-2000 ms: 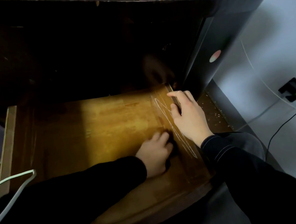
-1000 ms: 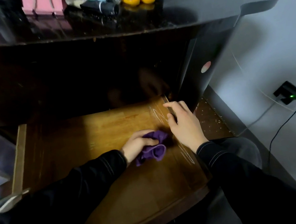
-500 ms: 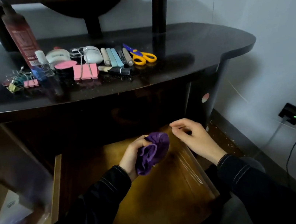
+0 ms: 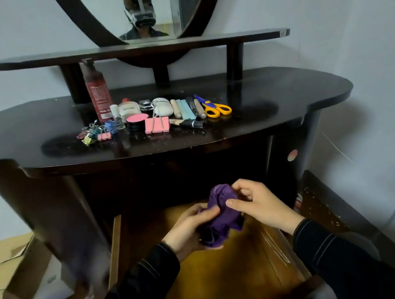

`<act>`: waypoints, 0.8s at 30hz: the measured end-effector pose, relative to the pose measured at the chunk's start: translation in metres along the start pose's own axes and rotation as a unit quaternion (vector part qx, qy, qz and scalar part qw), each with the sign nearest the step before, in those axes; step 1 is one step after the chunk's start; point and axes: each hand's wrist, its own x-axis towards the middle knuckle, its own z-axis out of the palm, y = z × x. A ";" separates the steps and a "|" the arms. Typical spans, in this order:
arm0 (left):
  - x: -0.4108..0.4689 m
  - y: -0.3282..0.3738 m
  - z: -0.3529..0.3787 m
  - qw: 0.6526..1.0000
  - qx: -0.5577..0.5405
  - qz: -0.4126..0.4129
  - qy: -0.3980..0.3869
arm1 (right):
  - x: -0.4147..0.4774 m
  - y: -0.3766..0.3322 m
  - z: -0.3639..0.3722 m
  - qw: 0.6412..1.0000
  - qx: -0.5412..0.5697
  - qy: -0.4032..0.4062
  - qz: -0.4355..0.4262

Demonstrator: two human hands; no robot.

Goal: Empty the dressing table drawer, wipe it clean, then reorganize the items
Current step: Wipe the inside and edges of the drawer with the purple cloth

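I see the dark glossy dressing table (image 4: 286, 99) with its wooden drawer (image 4: 224, 274) standing open below. Over the drawer sits the bunched purple cloth (image 4: 222, 220), its long axis near upright, top end toward the tabletop. The left hand (image 4: 188, 228) grips its lower part; the right hand (image 4: 259, 204) pinches the top.

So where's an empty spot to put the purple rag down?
The tabletop is bare right of the yellow scissors and left of the small clips. The drawer bottom looks bare too. Between clips and scissors it's crowded.
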 end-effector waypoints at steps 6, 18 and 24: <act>-0.052 0.021 -0.041 0.980 0.071 0.135 0.131 | 0.012 -0.024 0.033 0.970 -0.214 -0.065 -0.098; -0.121 -0.018 -0.104 0.948 0.170 0.153 0.222 | 0.033 -0.033 0.164 0.975 -0.081 -0.199 -0.064; -0.121 -0.049 -0.110 0.832 0.452 0.166 0.276 | 0.032 -0.009 0.191 0.949 0.211 -0.217 0.093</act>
